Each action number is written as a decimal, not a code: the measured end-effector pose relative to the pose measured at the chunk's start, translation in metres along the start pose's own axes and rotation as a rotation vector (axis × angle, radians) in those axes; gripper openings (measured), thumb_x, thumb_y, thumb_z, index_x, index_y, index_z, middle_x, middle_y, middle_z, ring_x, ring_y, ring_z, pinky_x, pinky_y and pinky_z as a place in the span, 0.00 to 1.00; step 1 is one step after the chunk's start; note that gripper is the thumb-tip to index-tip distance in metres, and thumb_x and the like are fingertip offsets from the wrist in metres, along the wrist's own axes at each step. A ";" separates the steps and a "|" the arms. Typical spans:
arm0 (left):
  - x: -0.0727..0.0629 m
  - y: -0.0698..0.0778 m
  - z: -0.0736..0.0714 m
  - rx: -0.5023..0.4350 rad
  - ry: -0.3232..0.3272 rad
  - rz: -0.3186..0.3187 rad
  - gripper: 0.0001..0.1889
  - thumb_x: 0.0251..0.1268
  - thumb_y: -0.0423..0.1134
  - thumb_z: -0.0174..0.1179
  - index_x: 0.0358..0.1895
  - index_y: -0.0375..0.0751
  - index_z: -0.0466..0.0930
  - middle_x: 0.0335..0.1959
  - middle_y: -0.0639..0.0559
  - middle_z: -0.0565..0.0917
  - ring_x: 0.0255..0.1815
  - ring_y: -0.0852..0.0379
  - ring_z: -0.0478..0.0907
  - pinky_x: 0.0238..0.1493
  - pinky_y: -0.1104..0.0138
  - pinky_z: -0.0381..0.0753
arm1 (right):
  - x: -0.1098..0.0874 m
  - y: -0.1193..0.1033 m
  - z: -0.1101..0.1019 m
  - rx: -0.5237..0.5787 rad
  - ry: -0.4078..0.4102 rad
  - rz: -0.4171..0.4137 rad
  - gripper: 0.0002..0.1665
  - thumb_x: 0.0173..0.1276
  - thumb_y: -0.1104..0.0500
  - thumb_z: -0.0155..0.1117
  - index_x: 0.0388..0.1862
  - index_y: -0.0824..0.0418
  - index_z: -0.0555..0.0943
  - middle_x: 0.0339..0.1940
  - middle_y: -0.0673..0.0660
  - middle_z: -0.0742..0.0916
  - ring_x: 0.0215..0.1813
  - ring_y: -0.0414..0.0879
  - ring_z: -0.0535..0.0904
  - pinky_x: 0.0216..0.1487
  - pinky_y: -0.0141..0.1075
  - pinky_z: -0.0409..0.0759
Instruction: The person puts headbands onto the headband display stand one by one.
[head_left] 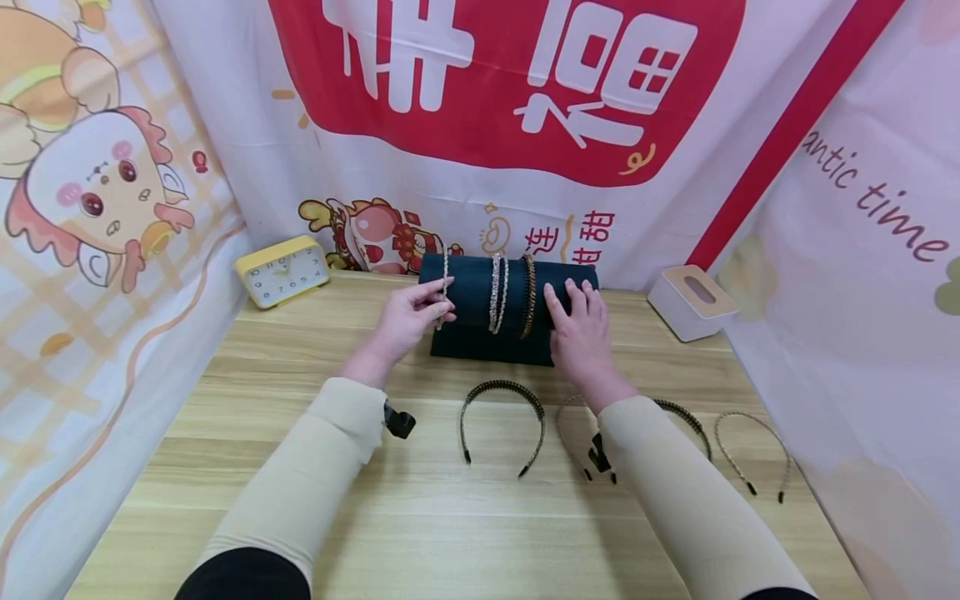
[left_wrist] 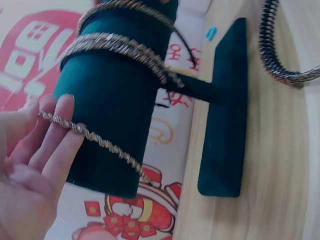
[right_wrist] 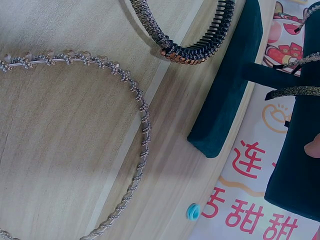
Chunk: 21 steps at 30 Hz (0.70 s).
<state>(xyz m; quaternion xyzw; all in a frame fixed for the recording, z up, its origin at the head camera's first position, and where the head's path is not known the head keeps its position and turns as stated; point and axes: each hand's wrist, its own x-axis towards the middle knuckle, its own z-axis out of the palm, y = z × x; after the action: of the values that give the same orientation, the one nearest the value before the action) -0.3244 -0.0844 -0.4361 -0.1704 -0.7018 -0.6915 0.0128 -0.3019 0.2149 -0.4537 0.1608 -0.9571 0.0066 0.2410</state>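
Beige sleeves (head_left: 296, 475) run up from the bottom edge of the head view I am watching, a small black fitting (head_left: 400, 421) beside the left cuff. Ahead of them, a slim beaded headband (head_left: 446, 265) lies across the left end of a dark teal display roll (head_left: 472, 287), and I see the left hand (head_left: 408, 321) pinching it between thumb and fingers. The right hand (head_left: 583, 333) is relaxed, its fingers laid on the roll's right end. Between the hands, two glittering headbands (head_left: 495, 293) sit side by side around the roll's middle, with a bronze headband (head_left: 529, 296) just right of them. The roll's foot (head_left: 487, 346) rests on the wood-grained counter (head_left: 450, 533). Nearer to me lies a dark ridged headband (head_left: 502, 384), tips toward the camera; to its right I make out a thin headband (head_left: 558, 425) and a dark headband (head_left: 684, 410), both partly hidden by the right sleeve (head_left: 675, 483), then a pale headband (head_left: 750, 414). Farther out stand a yellow clock (head_left: 281, 271) at back left and a white tissue box (head_left: 693, 302) at back right.
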 end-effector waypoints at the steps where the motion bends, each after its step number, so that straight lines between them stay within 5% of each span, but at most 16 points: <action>1: -0.001 0.000 0.004 0.031 0.027 0.003 0.21 0.68 0.25 0.59 0.64 0.33 0.77 0.39 0.37 0.82 0.36 0.52 0.85 0.41 0.66 0.84 | 0.000 0.000 0.000 0.004 -0.001 0.001 0.48 0.60 0.61 0.70 0.78 0.54 0.61 0.72 0.70 0.63 0.72 0.70 0.53 0.72 0.59 0.51; 5: -0.003 0.001 0.016 0.276 0.142 0.070 0.19 0.65 0.29 0.64 0.60 0.34 0.80 0.39 0.42 0.82 0.38 0.53 0.82 0.40 0.67 0.82 | 0.000 0.000 -0.001 0.014 -0.001 0.007 0.48 0.60 0.62 0.71 0.78 0.54 0.61 0.72 0.70 0.63 0.72 0.70 0.52 0.73 0.59 0.49; 10: -0.004 0.001 0.025 0.562 0.209 0.182 0.22 0.65 0.34 0.66 0.62 0.37 0.79 0.38 0.48 0.80 0.40 0.53 0.79 0.42 0.61 0.80 | 0.001 -0.001 -0.002 0.018 -0.002 0.014 0.48 0.60 0.62 0.70 0.78 0.54 0.61 0.72 0.69 0.63 0.73 0.70 0.52 0.74 0.58 0.48; 18: -0.010 -0.001 0.025 0.855 0.174 0.327 0.29 0.65 0.36 0.67 0.69 0.38 0.73 0.43 0.46 0.76 0.35 0.51 0.76 0.30 0.58 0.77 | 0.001 -0.001 -0.002 0.003 -0.007 0.011 0.47 0.60 0.61 0.70 0.77 0.54 0.61 0.72 0.70 0.63 0.72 0.70 0.53 0.72 0.59 0.52; 21: -0.011 -0.006 0.021 0.928 0.144 0.431 0.31 0.62 0.35 0.69 0.69 0.40 0.72 0.49 0.43 0.75 0.41 0.47 0.76 0.34 0.55 0.78 | 0.000 -0.001 -0.001 0.004 -0.009 0.011 0.47 0.60 0.61 0.70 0.77 0.54 0.61 0.72 0.70 0.63 0.72 0.70 0.53 0.72 0.59 0.51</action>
<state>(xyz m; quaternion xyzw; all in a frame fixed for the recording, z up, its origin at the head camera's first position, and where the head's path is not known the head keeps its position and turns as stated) -0.3110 -0.0665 -0.4454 -0.2396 -0.8810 -0.2989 0.2775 -0.3012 0.2137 -0.4524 0.1558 -0.9591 0.0090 0.2364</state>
